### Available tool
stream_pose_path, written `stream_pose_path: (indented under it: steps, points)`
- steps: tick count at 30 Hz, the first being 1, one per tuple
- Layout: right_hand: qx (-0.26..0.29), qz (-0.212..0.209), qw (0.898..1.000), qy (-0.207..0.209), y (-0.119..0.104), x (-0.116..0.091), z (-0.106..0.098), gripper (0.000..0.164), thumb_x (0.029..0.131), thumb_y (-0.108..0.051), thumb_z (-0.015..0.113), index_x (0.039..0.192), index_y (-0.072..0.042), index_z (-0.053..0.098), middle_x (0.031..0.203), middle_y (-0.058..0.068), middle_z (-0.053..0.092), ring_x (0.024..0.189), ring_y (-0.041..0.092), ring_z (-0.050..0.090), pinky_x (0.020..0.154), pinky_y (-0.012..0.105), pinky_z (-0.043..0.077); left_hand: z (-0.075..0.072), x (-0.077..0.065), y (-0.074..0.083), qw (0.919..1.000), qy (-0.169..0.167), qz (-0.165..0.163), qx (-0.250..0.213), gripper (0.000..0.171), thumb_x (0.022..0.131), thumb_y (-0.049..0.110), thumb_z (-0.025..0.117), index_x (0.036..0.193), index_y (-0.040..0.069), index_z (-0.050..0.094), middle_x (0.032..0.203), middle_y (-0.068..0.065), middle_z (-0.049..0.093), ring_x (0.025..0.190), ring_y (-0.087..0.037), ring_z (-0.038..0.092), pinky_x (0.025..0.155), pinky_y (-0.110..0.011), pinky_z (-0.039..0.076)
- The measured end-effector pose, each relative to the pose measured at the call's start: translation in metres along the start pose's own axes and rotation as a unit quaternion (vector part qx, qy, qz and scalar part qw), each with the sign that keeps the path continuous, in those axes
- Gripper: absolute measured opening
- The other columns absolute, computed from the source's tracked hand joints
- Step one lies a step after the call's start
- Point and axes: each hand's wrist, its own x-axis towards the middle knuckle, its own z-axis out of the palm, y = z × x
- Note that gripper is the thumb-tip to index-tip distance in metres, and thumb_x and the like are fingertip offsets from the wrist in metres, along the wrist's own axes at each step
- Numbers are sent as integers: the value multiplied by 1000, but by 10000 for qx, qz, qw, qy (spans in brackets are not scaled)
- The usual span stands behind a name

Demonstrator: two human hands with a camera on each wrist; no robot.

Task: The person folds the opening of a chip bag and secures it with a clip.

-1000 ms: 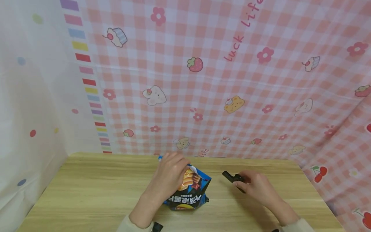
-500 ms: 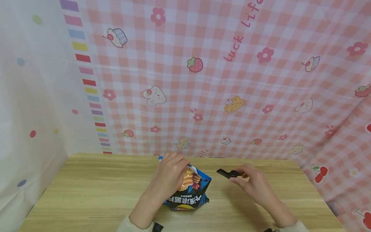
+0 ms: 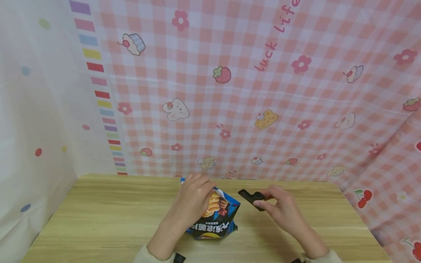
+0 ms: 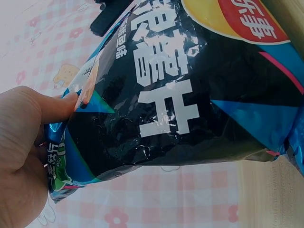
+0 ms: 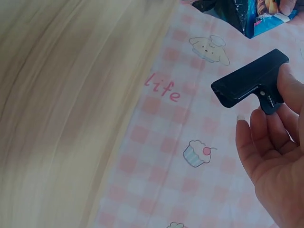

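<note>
A blue and black bag of potato chips [image 3: 215,215] stands on the table in front of me. My left hand [image 3: 194,197] grips its top edge, thumb on one face, as the left wrist view also shows at the bag's end [image 4: 57,161]. To the right of the bag, my right hand [image 3: 279,204] pinches a black bulldog clip [image 5: 251,78] by its handle, between thumb and fingers. The clip's long bar points toward the bag, a small gap apart from it in the head view, and it is held above the table.
A wooden table [image 3: 115,215] spans the lower view. Behind it hangs a pink checked cloth [image 3: 197,91] with printed cartoons. A white dotted cloth [image 3: 36,109] hangs at the left, and another checked cloth [image 3: 394,175] closes off the right side.
My right hand has moved left with the bulldog clip, bringing it nearer the bag, and the clip has turned in the fingers. The left hand and the bag have stayed put.
</note>
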Motion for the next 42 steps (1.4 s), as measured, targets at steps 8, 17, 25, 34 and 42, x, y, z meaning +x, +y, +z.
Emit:
stream_pose_path:
  steps: [8, 17, 25, 34, 42]
  points:
    - [291, -385, 9988, -77, -6, 7, 7, 28, 75, 4, 89, 90, -14, 73, 89, -7, 69, 76, 5, 64, 55, 23, 50, -1, -1, 0, 10000, -13, -31, -54, 16, 84, 2, 86, 97, 7, 80, 90, 0, 73, 88, -17, 64, 80, -31, 50]
    - [390, -855, 9954, -164, -10, 15, 12, 27, 74, 3, 89, 92, -12, 75, 84, -9, 65, 70, 2, 56, 54, 18, 47, -1, -1, 0, 10000, 15, 20, -55, 16, 83, 2, 86, 97, 6, 80, 92, -1, 74, 88, -17, 64, 80, -31, 50]
    - [412, -1061, 9932, -230, -14, 20, 15, 29, 73, 3, 90, 90, -15, 73, 83, -10, 62, 68, 1, 52, 54, 13, 42, 0, -1, 0, 9999, 58, 80, -26, 15, 83, 1, 86, 96, 6, 80, 91, -1, 74, 87, -17, 64, 78, -31, 49]
    - [540, -1121, 9914, -409, -20, 26, 17, 26, 77, 1, 88, 89, -16, 72, 83, -10, 62, 69, 2, 54, 52, 16, 46, 0, -1, 0, 9999, 54, 64, -57, 15, 83, 1, 86, 96, 6, 80, 91, -1, 75, 86, -16, 64, 78, -31, 49]
    - [582, -1206, 9901, -410, -24, 31, 22, 24, 78, -1, 88, 87, -15, 71, 82, -10, 59, 69, 2, 50, 56, 13, 42, 0, -1, 0, 10000, 39, 37, -62, 15, 84, 2, 86, 96, 7, 80, 91, -1, 75, 86, -16, 64, 76, -29, 48]
